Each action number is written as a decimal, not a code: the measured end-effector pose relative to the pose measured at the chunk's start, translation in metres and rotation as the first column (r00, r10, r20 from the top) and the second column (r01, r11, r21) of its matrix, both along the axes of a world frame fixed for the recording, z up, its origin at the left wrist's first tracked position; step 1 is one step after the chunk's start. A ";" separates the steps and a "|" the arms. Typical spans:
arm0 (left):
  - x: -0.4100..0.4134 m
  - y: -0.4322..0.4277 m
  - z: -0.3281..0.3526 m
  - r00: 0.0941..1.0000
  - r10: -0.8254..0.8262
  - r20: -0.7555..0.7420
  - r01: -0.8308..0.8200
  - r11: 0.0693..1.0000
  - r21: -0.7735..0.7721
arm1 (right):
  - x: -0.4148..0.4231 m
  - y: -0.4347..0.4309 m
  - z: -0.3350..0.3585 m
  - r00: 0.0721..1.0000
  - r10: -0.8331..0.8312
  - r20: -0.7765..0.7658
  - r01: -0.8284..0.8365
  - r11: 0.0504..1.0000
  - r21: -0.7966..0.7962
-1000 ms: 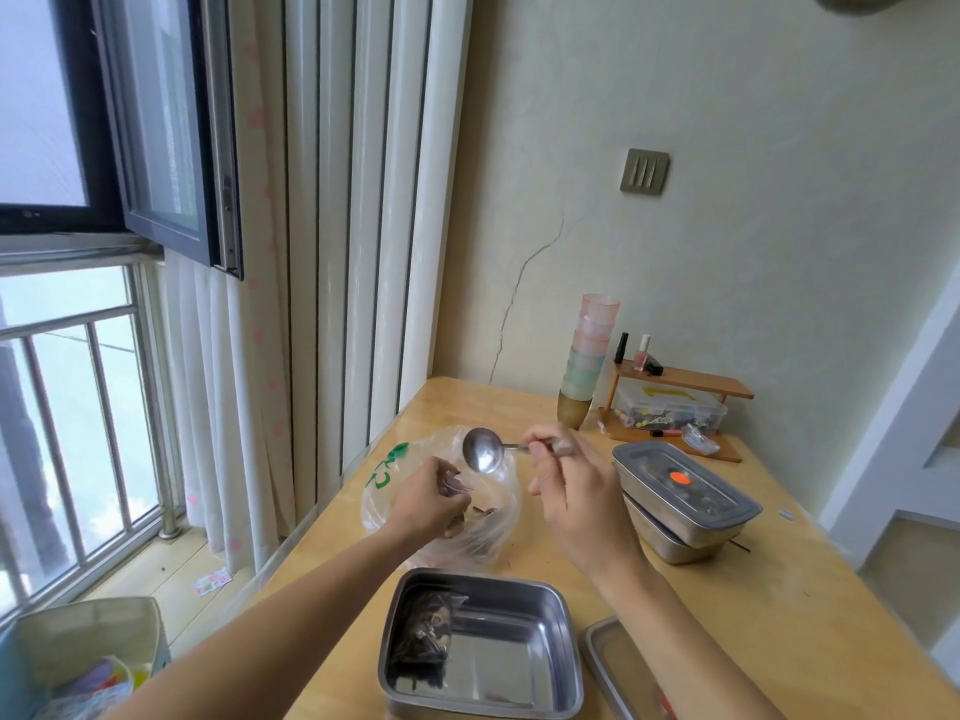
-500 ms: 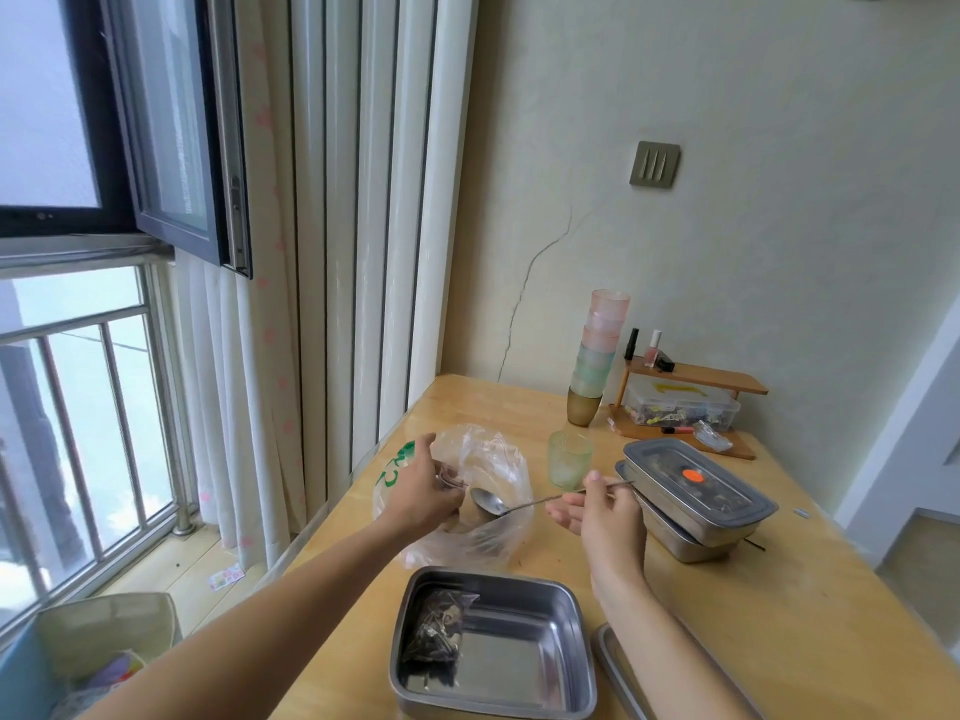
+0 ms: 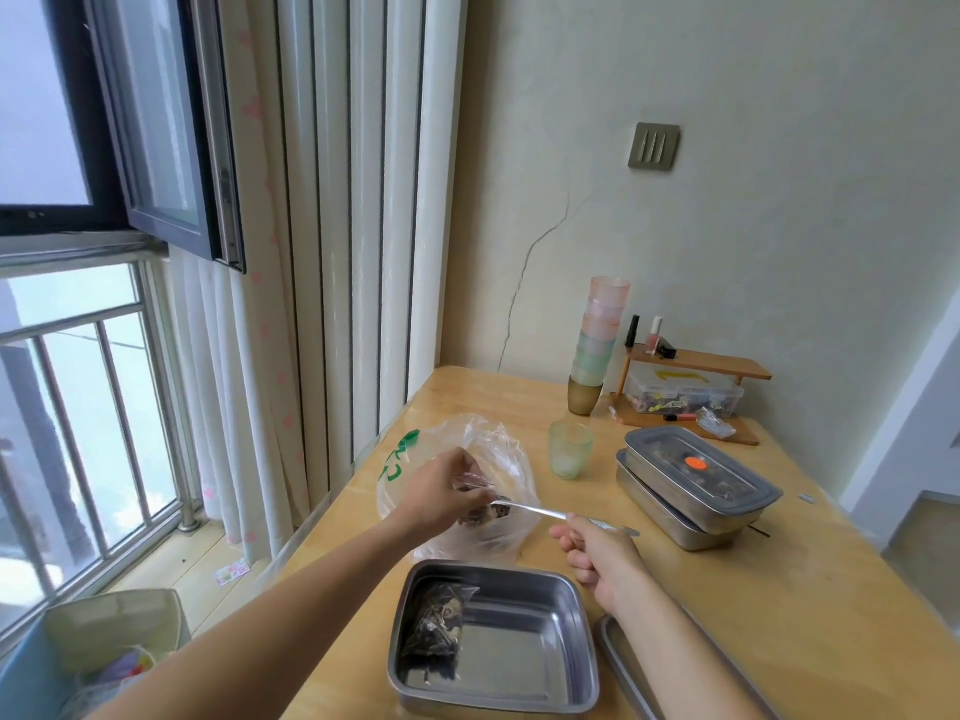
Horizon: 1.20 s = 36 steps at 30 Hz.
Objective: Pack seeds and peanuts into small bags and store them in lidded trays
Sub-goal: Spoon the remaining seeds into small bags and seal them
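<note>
Two hands are working in the middle of my view. My left hand [image 3: 441, 493] is pinching a small clear bag [image 3: 475, 480] over the big plastic bag [image 3: 467, 433]. My right hand [image 3: 605, 561] is gripping the spoon [image 3: 540, 511], its tip at that small bag. One filled bag [image 3: 439, 626] is lying in the open tray [image 3: 587, 641] at the bottom.

**Room in a home**

Looks domestic — wooden table [image 3: 805, 589] set in a corner beside a barred window [image 3: 78, 407] with pale curtains [image 3: 363, 200]. Stacked pastel cups [image 3: 600, 330], nail-polish bottles [image 3: 653, 339] on a small wooden shelf [image 3: 727, 366], a clear box of oddments [image 3: 685, 400] beneath. Steel lidded trays [image 3: 660, 449] of the kitchen sort. Cracked plaster wall [image 3: 727, 226] with a light switch [image 3: 653, 146]; waste bin [image 3: 119, 610] down by the window.
</note>
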<state>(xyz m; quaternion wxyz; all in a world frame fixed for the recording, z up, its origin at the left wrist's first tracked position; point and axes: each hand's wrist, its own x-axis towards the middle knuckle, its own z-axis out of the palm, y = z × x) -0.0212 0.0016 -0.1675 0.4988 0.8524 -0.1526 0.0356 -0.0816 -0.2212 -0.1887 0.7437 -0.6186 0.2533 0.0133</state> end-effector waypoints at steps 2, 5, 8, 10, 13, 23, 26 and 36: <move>0.003 -0.002 -0.004 0.998 -0.042 -0.055 0.040 0.998 -0.042 | 0.000 0.001 -0.002 1.000 0.002 0.001 -0.002 1.000 0.013; 0.009 -0.002 -0.009 0.989 -0.086 -0.121 0.071 0.990 -0.125 | 0.000 0.002 -0.003 1.000 -0.011 -0.008 0.010 0.997 -0.080; 0.016 -0.003 -0.016 0.980 -0.109 -0.168 0.073 0.975 -0.208 | 0.003 0.004 -0.003 1.000 0.007 0.011 -0.005 0.979 -0.202; 0.018 -0.004 -0.018 0.976 -0.120 -0.183 0.076 0.970 -0.230 | 0.007 0.008 0.000 0.996 0.042 0.074 -0.019 0.958 -0.287; 0.020 -0.008 -0.022 0.967 -0.165 -0.196 0.109 0.958 -0.267 | 0.015 0.019 0.008 0.970 0.158 0.186 -0.075 0.918 -0.389; 0.025 -0.010 -0.034 0.946 -0.269 -0.183 0.196 0.920 -0.341 | 0.043 0.039 0.005 0.920 0.281 0.273 -0.105 0.848 -0.519; 0.023 -0.010 -0.036 0.950 -0.272 -0.156 0.196 0.902 -0.384 | 0.046 0.032 0.004 0.896 0.315 0.312 -0.080 0.807 -0.585; 0.023 0.002 -0.040 0.936 -0.336 -0.101 0.272 0.876 -0.398 | 0.035 0.032 0.016 0.778 0.465 0.422 -0.135 0.781 -0.610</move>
